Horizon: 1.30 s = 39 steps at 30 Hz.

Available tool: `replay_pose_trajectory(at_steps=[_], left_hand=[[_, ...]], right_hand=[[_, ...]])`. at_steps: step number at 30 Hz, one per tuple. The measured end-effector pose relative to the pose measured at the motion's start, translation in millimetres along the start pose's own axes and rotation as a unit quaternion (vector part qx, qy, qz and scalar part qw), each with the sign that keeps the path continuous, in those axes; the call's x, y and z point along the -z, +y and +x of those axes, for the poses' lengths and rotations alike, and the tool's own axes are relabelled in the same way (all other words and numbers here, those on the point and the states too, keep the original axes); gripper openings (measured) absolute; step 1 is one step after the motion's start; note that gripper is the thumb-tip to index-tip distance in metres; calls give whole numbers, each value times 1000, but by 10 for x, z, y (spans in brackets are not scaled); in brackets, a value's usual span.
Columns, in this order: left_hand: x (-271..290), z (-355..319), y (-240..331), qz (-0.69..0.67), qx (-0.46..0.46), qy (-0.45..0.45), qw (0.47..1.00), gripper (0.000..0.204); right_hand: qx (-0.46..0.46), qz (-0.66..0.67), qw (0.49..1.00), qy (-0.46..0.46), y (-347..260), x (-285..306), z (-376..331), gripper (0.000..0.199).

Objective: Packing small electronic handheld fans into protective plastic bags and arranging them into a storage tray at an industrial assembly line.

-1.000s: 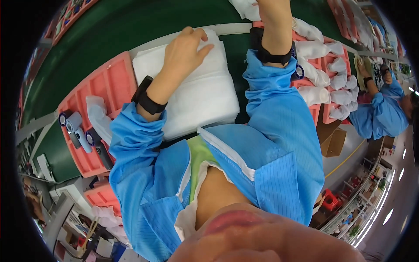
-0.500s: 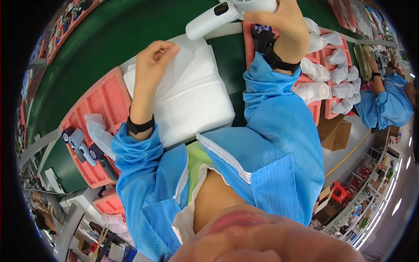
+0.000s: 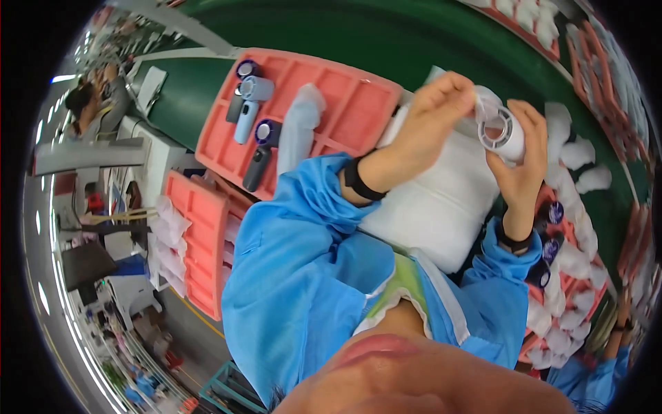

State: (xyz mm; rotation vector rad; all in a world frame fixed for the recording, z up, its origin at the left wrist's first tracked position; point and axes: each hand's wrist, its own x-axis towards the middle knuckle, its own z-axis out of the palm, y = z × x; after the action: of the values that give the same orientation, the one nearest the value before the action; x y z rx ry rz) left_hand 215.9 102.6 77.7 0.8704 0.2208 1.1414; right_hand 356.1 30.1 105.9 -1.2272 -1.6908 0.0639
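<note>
The white ring-headed fan (image 3: 512, 143) is held up in the grasp of the right hand (image 3: 525, 165), at about 11 o'clock from that palm and 3 o'clock from the left hand (image 3: 434, 123), whose fingertips appear to pinch thin white film (image 3: 487, 103) beside the ring. The step in hand looks like bringing film and fan together — the next move calls for a steady right grip and a light left pull. Outward lie the white sheet stack (image 3: 441, 200) at 7 o'clock and the pink tray (image 3: 338, 110) at 9.
</note>
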Motion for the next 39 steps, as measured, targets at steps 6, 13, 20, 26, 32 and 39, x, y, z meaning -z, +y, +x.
replay_pose_trajectory(at_steps=[6, 13, 20, 26, 32, 39], left_hand=[[-79, -96, 62, 266, -121, -96, 952, 6], [-196, -267, -136, 523, -381, -131, 751, 23], [-224, -183, -89, 534, -254, -104, 800, 33], [41, 89, 101, 554, -264, -77, 786, 38], [48, 134, 298, 287, -184, -192, 920, 39], [-95, -43, 146, 366, -260, -67, 891, 32]], right_hand=[[6, -123, 992, 14, -36, -115, -49, 67], [-3, -182, 981, 60, 125, -48, -66, 65], [-171, -46, 973, 151, 295, -65, -181, 61], [-91, 262, 959, 51, 97, -175, -148, 58], [-124, 102, 987, -28, 188, -76, -192, 48], [-65, -35, 992, 105, 233, -228, -224, 35]])
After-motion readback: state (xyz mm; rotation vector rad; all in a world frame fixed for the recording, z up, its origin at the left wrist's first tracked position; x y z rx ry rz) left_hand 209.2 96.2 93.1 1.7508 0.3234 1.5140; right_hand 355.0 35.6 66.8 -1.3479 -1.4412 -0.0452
